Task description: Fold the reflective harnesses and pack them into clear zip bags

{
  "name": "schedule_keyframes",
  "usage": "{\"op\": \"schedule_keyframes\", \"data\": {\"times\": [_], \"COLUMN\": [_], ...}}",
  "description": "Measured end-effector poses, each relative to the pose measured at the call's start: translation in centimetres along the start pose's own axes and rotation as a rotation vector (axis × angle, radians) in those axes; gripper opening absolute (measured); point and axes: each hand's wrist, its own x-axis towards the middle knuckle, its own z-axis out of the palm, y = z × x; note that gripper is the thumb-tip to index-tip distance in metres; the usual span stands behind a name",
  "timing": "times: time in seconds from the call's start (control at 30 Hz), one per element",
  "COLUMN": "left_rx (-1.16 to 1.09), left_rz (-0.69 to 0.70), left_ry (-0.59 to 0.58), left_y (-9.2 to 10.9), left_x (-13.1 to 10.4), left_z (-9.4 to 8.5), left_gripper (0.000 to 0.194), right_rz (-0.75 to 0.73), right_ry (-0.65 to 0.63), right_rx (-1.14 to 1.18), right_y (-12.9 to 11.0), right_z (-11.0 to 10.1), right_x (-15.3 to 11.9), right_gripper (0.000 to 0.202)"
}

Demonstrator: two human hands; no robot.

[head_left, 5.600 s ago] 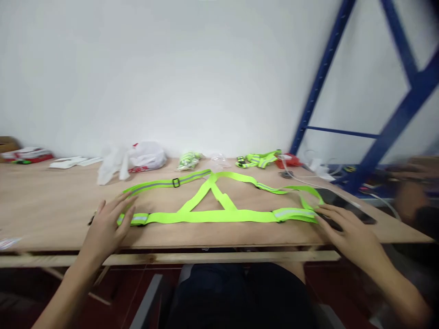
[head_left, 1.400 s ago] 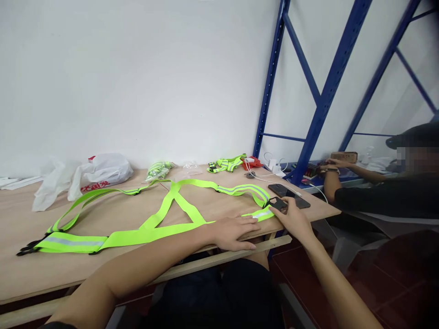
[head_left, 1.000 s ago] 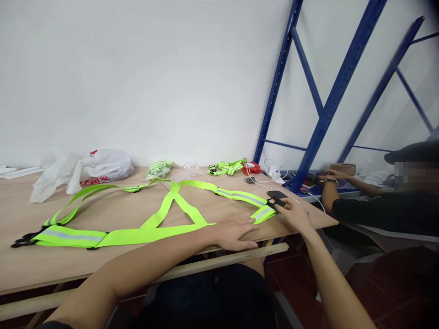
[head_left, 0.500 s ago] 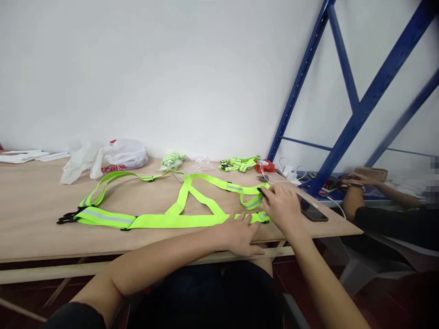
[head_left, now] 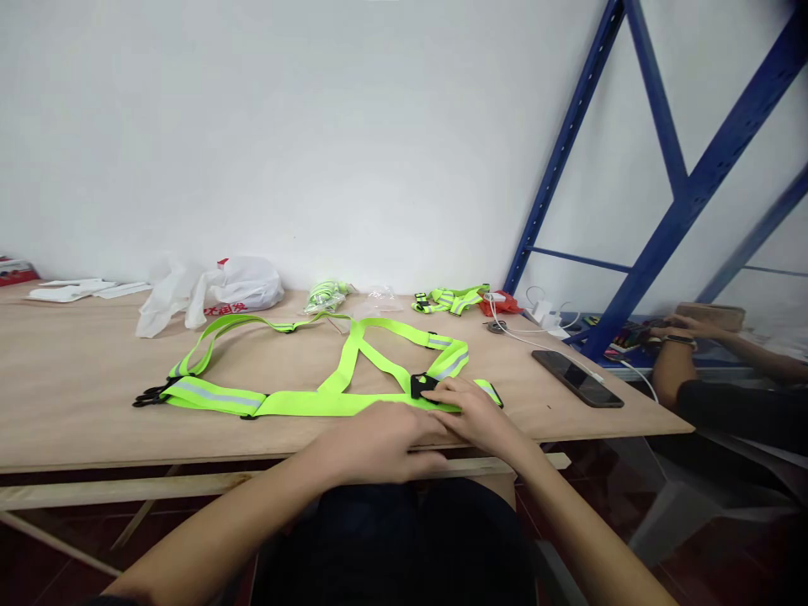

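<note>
A neon-green strap harness (head_left: 303,404) with grey reflective stripes lies spread along the table's front. Its left end has black buckle parts (head_left: 151,396). At the right, my right hand (head_left: 470,411) pinches a black buckle (head_left: 424,386) on a green strap, just above the lower band. My left hand (head_left: 391,439) lies over the lower band at the table's front edge, its fingertips close to my right hand's fingers. Those fingertips are partly hidden, so I cannot make out whether they grip anything.
Behind the harness are a white plastic bag (head_left: 249,284), a bagged green strap bundle (head_left: 326,296) and another green harness (head_left: 451,299). A phone (head_left: 577,379) and cables lie right. Another person's arm (head_left: 672,370) is beyond the blue frame (head_left: 650,252).
My right hand has brought the strap's black buckle left and down toward the lower band. My left hand has shifted left along the band. The view has turned slightly right to left.
</note>
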Motion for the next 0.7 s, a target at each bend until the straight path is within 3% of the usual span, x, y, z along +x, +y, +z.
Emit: {"op": "schedule_keyframes", "data": {"times": [0.07, 0.13, 0.27, 0.4, 0.5, 0.7], "left_rx": [0.033, 0.099, 0.178, 0.172, 0.159, 0.12], "left_rz": [-0.078, -0.132, -0.166, -0.213, -0.259, -0.314], "left_ry": [0.08, 0.123, 0.071, 0.033, 0.005, 0.104], "left_y": [-1.1, -2.4, -4.1, -4.8, -5.2, -5.1], "left_x": [0.5, 1.8, 4.0, 4.7, 5.3, 5.5], "left_z": [-0.6, -0.1, 2.0, 2.2, 1.7, 1.0], "left_gripper": [0.032, 0.033, 0.036, 0.03, 0.024, 0.019], "right_rz": [-0.009, -0.025, -0.041, 0.132, 0.292, 0.394], "right_ry": [0.003, 0.01, 0.055, 0.129, 0.085, -0.009], "right_rx": [0.083, 0.136, 0.185, 0.096, 0.1, 0.3], "right_y": [0.1, 0.2, 0.9, 3.3, 5.4, 6.9], "right_z": [-0.1, -0.3, -1.2, -2.7, -3.3, -3.6], "right_x": [-0.4, -0.6, -1.1, -2.5, -3.7, -5.3], "right_gripper": [0.024, 0.023, 0.024, 0.04, 0.056, 0.055]}}
